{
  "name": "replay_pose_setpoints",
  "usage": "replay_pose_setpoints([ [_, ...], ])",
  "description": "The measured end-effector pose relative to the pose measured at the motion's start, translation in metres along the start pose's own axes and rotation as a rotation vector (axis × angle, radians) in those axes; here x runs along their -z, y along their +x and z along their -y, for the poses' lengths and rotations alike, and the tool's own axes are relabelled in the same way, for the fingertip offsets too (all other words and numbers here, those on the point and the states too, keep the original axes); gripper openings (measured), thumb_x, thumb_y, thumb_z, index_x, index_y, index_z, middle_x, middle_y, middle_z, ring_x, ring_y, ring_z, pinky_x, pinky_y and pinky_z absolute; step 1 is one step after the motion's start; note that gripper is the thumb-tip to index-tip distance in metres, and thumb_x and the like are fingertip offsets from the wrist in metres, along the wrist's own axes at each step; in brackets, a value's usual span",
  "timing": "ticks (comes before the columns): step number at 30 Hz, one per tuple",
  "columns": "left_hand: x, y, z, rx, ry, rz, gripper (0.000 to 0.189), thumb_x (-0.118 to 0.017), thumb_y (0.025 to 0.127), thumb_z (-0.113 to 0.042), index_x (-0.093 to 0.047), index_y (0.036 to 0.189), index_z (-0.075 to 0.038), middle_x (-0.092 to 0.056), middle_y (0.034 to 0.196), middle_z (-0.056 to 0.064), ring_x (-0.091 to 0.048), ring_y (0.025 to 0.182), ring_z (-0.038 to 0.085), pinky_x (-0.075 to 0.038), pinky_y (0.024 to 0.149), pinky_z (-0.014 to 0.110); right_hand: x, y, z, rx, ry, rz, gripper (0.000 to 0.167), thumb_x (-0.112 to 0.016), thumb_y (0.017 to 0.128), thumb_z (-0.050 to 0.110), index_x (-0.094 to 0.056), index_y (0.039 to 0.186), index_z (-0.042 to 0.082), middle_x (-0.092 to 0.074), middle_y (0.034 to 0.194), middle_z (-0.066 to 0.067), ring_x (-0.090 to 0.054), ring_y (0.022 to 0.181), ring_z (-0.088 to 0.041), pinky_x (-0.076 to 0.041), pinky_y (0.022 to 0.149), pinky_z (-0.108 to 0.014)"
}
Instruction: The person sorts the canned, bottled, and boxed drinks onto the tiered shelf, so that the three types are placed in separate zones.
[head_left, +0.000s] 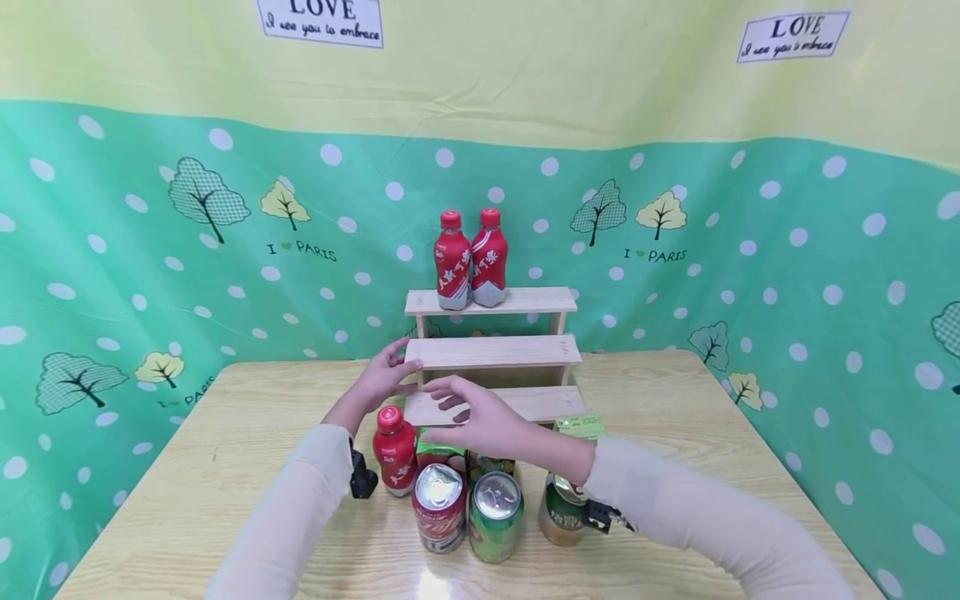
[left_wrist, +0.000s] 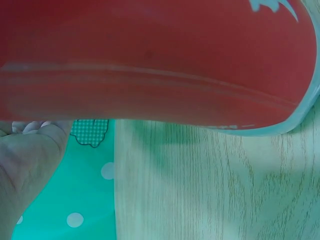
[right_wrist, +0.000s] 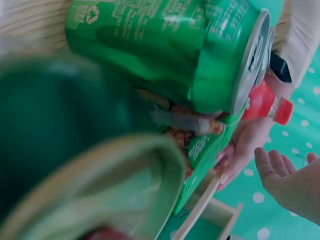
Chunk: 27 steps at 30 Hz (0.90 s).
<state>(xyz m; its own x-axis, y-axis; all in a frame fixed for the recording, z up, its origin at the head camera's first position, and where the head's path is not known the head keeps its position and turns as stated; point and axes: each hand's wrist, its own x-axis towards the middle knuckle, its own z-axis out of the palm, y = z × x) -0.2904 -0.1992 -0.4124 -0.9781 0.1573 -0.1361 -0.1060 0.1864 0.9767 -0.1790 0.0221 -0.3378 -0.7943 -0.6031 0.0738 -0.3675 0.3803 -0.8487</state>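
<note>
We see the left grip [head_left: 377, 379] narrow, clasping the left end of the wooden rack [head_left: 491, 350] at its middle board — the rack stands near the rear edge of the tabletop [head_left: 285, 433], with broad room on either side. The right grip [head_left: 483, 419] is wide, fingers loosely bent, before the lowest board. 2 red bottles [head_left: 452, 271] occupy the top board's left half; its right half runs on beyond them. In front, a lone bottle [head_left: 394, 454] adjoins a red can [head_left: 439, 517] and a green can [head_left: 495, 529].
</note>
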Motion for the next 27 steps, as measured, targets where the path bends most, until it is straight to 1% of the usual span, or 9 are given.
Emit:
replay_pose_setpoints([
  [1, 0.000, 0.000, 0.000, -0.005, 0.000, 0.004, 0.069, -0.053, 0.096, -0.021, -0.012, 0.151, -0.014, -0.024, 0.149, 0.026, -0.036, 0.133, 0.041, -0.045, 0.101, 0.052, -0.002, 0.001, 0.000, -0.002, -0.009, 0.008, 0.058, -0.073, 0.081, 0.031, -0.048, 0.132, 0.020, -0.055, 0.124, 0.003, -0.054, 0.112, -0.014, -0.053, 0.095, -0.036],
  [4, 0.001, 0.000, 0.001, -0.017, 0.002, 0.011, 0.069, -0.053, 0.096, -0.020, -0.011, 0.151, -0.013, -0.025, 0.148, 0.027, -0.036, 0.133, 0.041, -0.044, 0.101, 0.053, -0.009, 0.003, 0.001, 0.006, -0.016, 0.029, 0.059, -0.074, 0.081, 0.031, -0.047, 0.132, 0.020, -0.055, 0.125, 0.003, -0.054, 0.112, -0.014, -0.052, 0.095, -0.036],
  [8, 0.000, -0.002, 0.000, -0.008, 0.022, 0.004, 0.069, -0.054, 0.095, -0.021, -0.014, 0.151, -0.015, -0.026, 0.148, 0.025, -0.038, 0.132, 0.041, -0.046, 0.099, 0.052, -0.016, 0.007, 0.002, 0.018, -0.027, 0.045, 0.060, -0.074, 0.080, 0.032, -0.047, 0.132, 0.020, -0.055, 0.126, 0.003, -0.053, 0.113, -0.013, -0.053, 0.095, -0.036],
  [11, 0.000, -0.003, -0.001, -0.003, 0.034, -0.003, 0.069, -0.055, 0.095, -0.021, -0.015, 0.151, -0.016, -0.027, 0.148, 0.025, -0.038, 0.132, 0.041, -0.047, 0.099, 0.051, -0.021, 0.011, 0.003, 0.017, -0.046, 0.055, 0.060, -0.074, 0.080, 0.033, -0.047, 0.132, 0.022, -0.055, 0.126, 0.004, -0.053, 0.113, -0.012, -0.053, 0.094, -0.033],
  [14, 0.000, -0.002, -0.002, -0.007, 0.037, -0.008, 0.069, -0.055, 0.095, -0.021, -0.015, 0.151, -0.016, -0.026, 0.149, 0.025, -0.037, 0.132, 0.042, -0.047, 0.098, 0.051, -0.026, 0.015, 0.004, 0.027, -0.075, 0.059, 0.060, -0.074, 0.080, 0.034, -0.047, 0.132, 0.022, -0.055, 0.126, 0.002, -0.054, 0.113, -0.012, -0.053, 0.094, -0.033],
  [18, 0.001, -0.001, -0.002, -0.011, 0.039, -0.007, 0.068, -0.054, 0.096, -0.021, -0.014, 0.151, -0.015, -0.024, 0.150, 0.026, -0.036, 0.133, 0.043, -0.048, 0.098, 0.051, -0.031, 0.020, 0.002, 0.056, -0.120, 0.057, 0.059, -0.075, 0.079, 0.033, -0.048, 0.131, 0.021, -0.056, 0.125, 0.002, -0.054, 0.115, -0.016, -0.052, 0.095, -0.032],
  [22, 0.001, -0.001, -0.002, -0.007, 0.046, -0.003, 0.069, -0.053, 0.096, -0.023, -0.013, 0.151, -0.015, -0.024, 0.150, 0.026, -0.035, 0.133, 0.043, -0.046, 0.100, 0.051, -0.036, 0.025, -0.001, 0.080, -0.153, 0.061, 0.060, -0.075, 0.079, 0.032, -0.048, 0.131, 0.021, -0.056, 0.123, 0.004, -0.054, 0.115, -0.017, -0.052, 0.094, -0.026],
  [24, 0.001, -0.002, -0.003, -0.003, 0.070, -0.015, 0.069, -0.054, 0.096, -0.025, -0.014, 0.151, -0.016, -0.025, 0.150, 0.025, -0.034, 0.134, 0.041, -0.043, 0.103, 0.052, -0.039, 0.028, -0.003, 0.066, -0.154, 0.058, 0.063, -0.076, 0.079, 0.032, -0.045, 0.132, 0.021, -0.056, 0.123, 0.004, -0.054, 0.114, -0.016, -0.052, 0.092, -0.023],
  [27, 0.001, -0.004, -0.003, -0.010, 0.120, -0.023, 0.070, -0.054, 0.096, -0.026, -0.013, 0.151, -0.015, -0.026, 0.150, 0.025, -0.031, 0.136, 0.041, -0.037, 0.108, 0.055, -0.041, 0.031, -0.004, 0.021, -0.145, 0.048, 0.068, -0.076, 0.078, 0.033, -0.041, 0.135, 0.021, -0.057, 0.124, 0.002, -0.054, 0.113, -0.014, -0.053, 0.088, -0.020],
])
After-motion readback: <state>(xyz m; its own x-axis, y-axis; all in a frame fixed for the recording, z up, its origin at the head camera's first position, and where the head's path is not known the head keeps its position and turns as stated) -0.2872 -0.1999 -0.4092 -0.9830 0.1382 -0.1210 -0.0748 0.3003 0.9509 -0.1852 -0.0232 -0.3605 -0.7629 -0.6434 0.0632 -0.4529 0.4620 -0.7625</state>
